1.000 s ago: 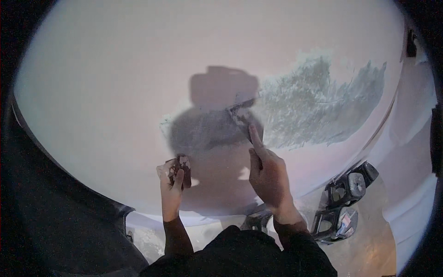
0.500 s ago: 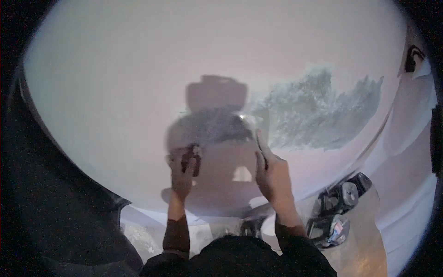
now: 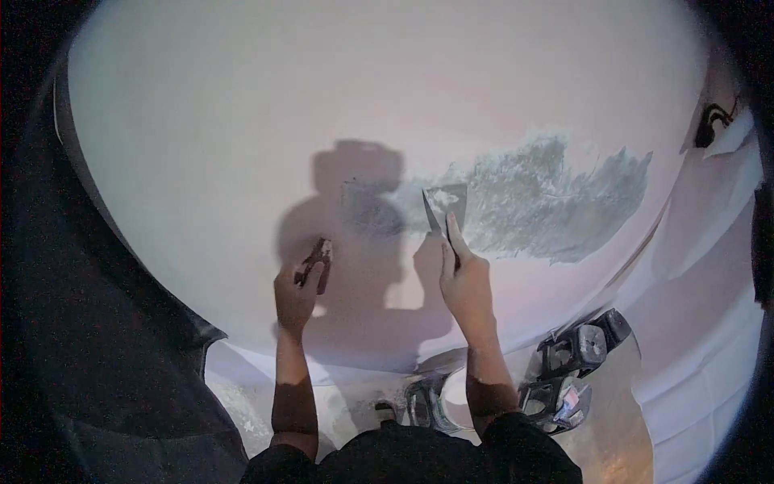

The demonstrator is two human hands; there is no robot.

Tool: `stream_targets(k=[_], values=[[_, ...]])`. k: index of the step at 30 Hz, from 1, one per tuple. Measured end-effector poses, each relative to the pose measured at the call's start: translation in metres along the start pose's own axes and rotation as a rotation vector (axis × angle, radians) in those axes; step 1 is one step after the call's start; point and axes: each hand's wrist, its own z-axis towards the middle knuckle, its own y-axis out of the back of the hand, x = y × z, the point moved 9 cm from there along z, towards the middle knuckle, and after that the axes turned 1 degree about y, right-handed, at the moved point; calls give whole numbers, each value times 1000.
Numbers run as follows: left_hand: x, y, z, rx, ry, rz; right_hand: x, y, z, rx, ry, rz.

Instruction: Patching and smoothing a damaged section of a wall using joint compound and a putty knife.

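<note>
My right hand (image 3: pixel 468 290) grips a putty knife (image 3: pixel 443 206) with pale filler on its wide blade, held against or very near the pale wall (image 3: pixel 201 121) at the left part of a rough grey filler patch (image 3: pixel 556 202). My left hand (image 3: pixel 297 294) is closed on a small dark scraper (image 3: pixel 321 266) with pale smears on it, held lower and to the left, in front of the wall. The shadows of my head and arms fall on the wall between and around my hands.
Black stools (image 3: pixel 572 351) stand on the floor below at right, one with small items on it. A round white container (image 3: pixel 457 403) is by my right forearm. Dark fabric (image 3: pixel 121 339) hangs at left, white sheeting (image 3: pixel 693 266) at right. A dark looped object (image 3: pixel 713 121) sits at the upper right.
My left hand has moved up, its scraper with it. My right hand has shifted slightly with the knife, whose blade now shows fully. My shadow has moved leftward on the wall.
</note>
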Motion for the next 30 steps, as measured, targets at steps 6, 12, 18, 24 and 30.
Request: stream_targets(k=[6, 12, 18, 24, 30], values=[[-38, 14, -14, -124, -233, 72, 1, -2, -5, -3, -48, 37], [-38, 0, -16, -44, -123, 101, 6, 5, -5, -61, -18, 58], [-12, -7, -16, 23, -10, 142, 6, 9, 0, -72, -32, 43], [-16, -12, -16, -10, -73, 118, 0, 9, -1, -65, -54, 49], [-29, -13, -16, 40, -13, 111, 6, 14, 5, -176, 39, 110]])
